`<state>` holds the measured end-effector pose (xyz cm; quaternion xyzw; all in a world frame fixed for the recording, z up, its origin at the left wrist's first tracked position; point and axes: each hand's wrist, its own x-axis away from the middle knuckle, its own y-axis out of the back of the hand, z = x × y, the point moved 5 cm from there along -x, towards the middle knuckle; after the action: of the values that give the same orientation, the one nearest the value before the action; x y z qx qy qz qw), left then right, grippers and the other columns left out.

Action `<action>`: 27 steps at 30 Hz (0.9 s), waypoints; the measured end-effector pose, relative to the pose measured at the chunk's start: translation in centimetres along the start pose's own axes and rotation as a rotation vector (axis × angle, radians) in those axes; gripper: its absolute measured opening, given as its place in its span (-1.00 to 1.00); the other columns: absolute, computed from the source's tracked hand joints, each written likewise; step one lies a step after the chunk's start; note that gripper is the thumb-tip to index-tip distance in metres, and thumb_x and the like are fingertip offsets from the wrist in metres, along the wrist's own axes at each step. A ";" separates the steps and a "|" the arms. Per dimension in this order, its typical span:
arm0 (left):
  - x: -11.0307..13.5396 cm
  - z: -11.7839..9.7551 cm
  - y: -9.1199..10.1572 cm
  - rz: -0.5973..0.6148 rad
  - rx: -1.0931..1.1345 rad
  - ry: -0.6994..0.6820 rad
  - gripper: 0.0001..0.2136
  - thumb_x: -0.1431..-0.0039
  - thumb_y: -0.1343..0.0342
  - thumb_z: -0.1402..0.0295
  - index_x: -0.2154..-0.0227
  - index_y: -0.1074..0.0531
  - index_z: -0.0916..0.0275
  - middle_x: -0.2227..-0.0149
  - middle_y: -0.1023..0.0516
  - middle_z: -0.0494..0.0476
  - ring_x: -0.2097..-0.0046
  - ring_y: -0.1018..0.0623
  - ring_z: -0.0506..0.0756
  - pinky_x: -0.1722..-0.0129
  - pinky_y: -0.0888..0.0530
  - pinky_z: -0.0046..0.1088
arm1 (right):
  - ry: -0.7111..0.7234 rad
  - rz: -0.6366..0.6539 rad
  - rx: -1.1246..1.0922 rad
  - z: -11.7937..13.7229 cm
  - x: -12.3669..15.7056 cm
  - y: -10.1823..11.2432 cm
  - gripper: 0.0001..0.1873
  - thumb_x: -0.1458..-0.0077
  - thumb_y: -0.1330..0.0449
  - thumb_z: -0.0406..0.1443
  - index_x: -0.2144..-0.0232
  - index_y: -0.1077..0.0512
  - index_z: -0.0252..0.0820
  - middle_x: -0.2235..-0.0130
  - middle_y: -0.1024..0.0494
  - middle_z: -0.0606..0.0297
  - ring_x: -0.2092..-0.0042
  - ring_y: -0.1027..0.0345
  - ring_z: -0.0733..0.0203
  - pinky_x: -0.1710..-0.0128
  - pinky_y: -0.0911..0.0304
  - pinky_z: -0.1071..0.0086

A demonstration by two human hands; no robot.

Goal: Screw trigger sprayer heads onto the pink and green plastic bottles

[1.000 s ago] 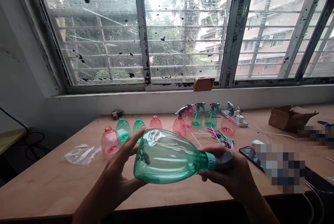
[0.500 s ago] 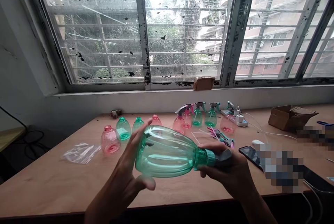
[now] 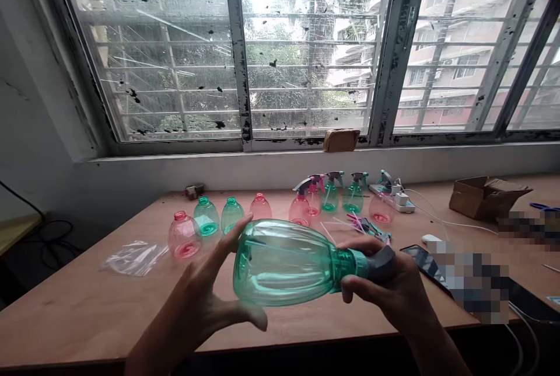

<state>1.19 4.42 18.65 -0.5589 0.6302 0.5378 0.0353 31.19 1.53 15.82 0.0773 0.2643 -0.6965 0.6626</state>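
Note:
A green see-through spray bottle [image 3: 284,262] lies on its side in the air above the front of the table. My right hand [image 3: 389,282] is closed round its dark grey spray head [image 3: 381,265], next to the teal collar. At the bottle's base, my left hand [image 3: 201,300] is spread, thumb and fingers wide apart. A gap shows between its palm and the base; whether the fingertips touch the bottle I cannot tell. Behind stand headless bottles, among them a pink bottle [image 3: 184,236] and a green bottle [image 3: 206,216].
Several bottles with heads, including a green one [image 3: 353,196], stand at the back. Loose spray heads [image 3: 370,227] lie before them. A plastic bag [image 3: 135,258] is at left. A phone [image 3: 424,262], a power strip [image 3: 405,206] and a cardboard box [image 3: 485,198] are at right.
The green spray bottle has shifted slightly right and down with my right hand. My left hand has drawn back left, widening the gap at the base.

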 end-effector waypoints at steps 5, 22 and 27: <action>-1.0 -0.8 -1.0 0.097 0.126 0.055 -0.10 -0.31 0.11 -0.48 -0.55 -0.29 -0.11 -0.42 -0.55 0.26 -0.36 -0.55 0.50 -0.26 -0.57 -0.06 | -0.008 0.013 0.075 -0.6 -0.1 -0.3 -0.58 0.07 -0.75 -0.13 0.20 -0.77 -0.11 0.51 -0.66 0.39 0.51 -0.61 0.17 0.47 -0.58 0.38; -0.4 -2.1 -0.2 0.001 0.109 -0.104 -0.11 -0.37 -0.41 -0.01 -0.60 -0.02 -0.41 -0.60 -0.30 0.09 -0.48 -0.45 0.38 -0.25 -0.61 -0.22 | -0.080 0.030 -0.006 -0.5 -0.4 0.0 -0.58 -0.04 -0.70 -0.10 0.18 -0.70 -0.18 0.57 -0.69 0.32 0.50 -0.60 0.11 0.39 -0.57 0.29; 0.5 -0.5 0.0 -0.082 0.030 0.123 -0.08 -0.14 -0.30 -0.40 -0.53 -0.22 -0.40 -0.43 -0.54 0.18 -0.32 -0.58 0.57 -0.14 -0.66 0.11 | -0.086 0.042 -0.018 -0.6 -0.3 -0.2 -0.59 -0.03 -0.70 -0.11 0.18 -0.71 -0.17 0.55 -0.68 0.34 0.50 -0.60 0.12 0.40 -0.57 0.29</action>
<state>1.33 3.75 18.56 -0.6157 0.6157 0.4910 0.0268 30.88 2.05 15.47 0.0467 0.2401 -0.6827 0.6886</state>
